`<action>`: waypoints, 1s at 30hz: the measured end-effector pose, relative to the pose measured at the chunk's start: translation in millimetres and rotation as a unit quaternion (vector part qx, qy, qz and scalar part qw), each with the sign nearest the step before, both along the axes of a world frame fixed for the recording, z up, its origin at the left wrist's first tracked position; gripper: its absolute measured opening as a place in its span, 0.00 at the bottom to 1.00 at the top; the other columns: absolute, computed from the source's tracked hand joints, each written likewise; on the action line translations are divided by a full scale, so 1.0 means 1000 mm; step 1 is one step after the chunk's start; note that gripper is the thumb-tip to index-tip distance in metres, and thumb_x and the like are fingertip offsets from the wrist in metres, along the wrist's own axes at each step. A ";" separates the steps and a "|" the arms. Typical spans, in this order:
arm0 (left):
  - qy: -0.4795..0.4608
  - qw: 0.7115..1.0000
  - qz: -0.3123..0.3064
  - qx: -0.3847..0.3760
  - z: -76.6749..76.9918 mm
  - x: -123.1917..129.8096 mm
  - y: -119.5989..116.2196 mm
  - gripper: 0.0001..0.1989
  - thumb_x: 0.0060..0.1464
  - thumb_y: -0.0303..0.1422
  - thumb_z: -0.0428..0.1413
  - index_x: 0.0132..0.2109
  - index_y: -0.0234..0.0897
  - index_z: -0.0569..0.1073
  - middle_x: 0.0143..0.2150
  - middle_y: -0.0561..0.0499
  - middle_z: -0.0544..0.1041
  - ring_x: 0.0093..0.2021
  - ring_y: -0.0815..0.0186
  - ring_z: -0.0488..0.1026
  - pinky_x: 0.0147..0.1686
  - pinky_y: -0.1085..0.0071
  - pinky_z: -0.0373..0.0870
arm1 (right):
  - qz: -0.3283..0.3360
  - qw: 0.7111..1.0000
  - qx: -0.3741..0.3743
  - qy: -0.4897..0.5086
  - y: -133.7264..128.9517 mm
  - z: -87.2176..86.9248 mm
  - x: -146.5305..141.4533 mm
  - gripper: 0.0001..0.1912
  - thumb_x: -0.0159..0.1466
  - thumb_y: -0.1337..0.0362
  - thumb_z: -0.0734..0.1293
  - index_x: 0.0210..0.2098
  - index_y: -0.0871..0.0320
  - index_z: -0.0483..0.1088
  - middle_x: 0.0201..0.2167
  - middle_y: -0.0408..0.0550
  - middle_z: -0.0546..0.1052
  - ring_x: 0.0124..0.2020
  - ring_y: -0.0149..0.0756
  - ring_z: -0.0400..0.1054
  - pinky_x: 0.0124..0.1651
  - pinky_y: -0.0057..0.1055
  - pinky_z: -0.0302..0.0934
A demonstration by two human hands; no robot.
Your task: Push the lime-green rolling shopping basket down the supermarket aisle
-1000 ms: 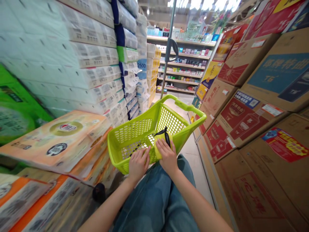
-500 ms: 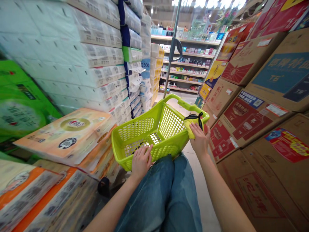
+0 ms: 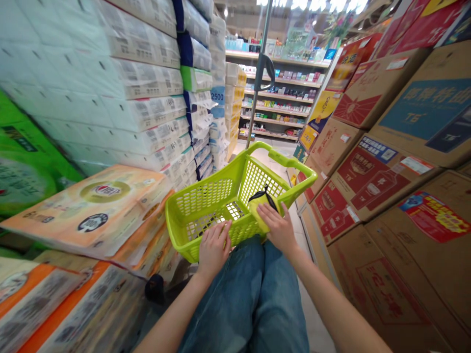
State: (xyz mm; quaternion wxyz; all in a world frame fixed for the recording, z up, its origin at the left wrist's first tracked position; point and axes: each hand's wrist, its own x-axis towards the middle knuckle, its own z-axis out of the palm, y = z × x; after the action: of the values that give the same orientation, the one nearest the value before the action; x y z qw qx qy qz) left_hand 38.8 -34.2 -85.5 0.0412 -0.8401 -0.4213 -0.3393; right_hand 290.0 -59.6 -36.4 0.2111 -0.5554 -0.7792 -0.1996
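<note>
Our right hand (image 3: 277,228) lies on a yellow folded pouch (image 3: 258,215), the fingers spread and a little curved over it; we cannot tell if it really grips or only presses. The pouch lies from this hand toward the far side and a little left, with a black cord (image 3: 264,195) on its far end (its long axis we can judge only roughly, because the fingers cover a part). So the right hand is much nearer to it than the left hand (image 3: 214,250), which curls over the near rim of a lime-green plastic shopping basket (image 3: 279,156), to the left of the pouch. The pouch is inside the basket, toward the near right corner, and the basket rests above our blue jeans (image 3: 243,304). On the left side stand high stacks of packaged toilet paper (image 3: 128,83), with an orange-printed package (image 3: 88,211) lower down. On the right side are stacked cardboard cartons (image 3: 382,181), and far ahead we see store shelves (image 3: 279,98) with small goods
</note>
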 end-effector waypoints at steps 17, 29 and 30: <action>-0.005 1.000 0.006 -0.007 0.000 0.002 -0.002 0.27 0.61 0.25 0.49 0.66 0.40 0.62 0.63 0.45 0.71 0.62 0.57 0.67 0.61 0.56 0.64 | -0.005 0.995 0.004 0.103 0.002 -0.027 -0.080 0.36 0.57 0.78 0.59 0.64 0.55 0.62 0.62 0.47 0.70 0.66 0.36 0.60 0.74 0.43 0.20; -0.006 1.000 0.007 -0.011 0.003 0.002 -0.002 0.26 0.62 0.26 0.50 0.66 0.40 0.63 0.62 0.45 0.71 0.61 0.57 0.68 0.61 0.56 0.64 | -0.123 0.987 0.073 0.067 0.010 0.016 0.052 0.34 0.56 0.78 0.58 0.62 0.55 0.65 0.61 0.50 0.72 0.63 0.43 0.65 0.73 0.54 0.26; -0.007 1.000 0.007 -0.010 0.003 0.002 -0.002 0.26 0.62 0.26 0.50 0.66 0.40 0.63 0.62 0.45 0.71 0.61 0.57 0.68 0.60 0.56 0.64 | -0.130 0.986 0.073 0.078 0.010 0.012 0.044 0.35 0.56 0.78 0.58 0.62 0.56 0.65 0.61 0.50 0.72 0.64 0.43 0.64 0.73 0.53 0.27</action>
State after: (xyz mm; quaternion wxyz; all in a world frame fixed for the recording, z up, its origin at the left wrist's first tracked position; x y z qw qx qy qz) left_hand 41.1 -36.6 -82.8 0.0319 -0.8348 -0.4313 -0.3407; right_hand 333.5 -49.3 -24.4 0.2834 -0.6485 -0.6651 -0.2382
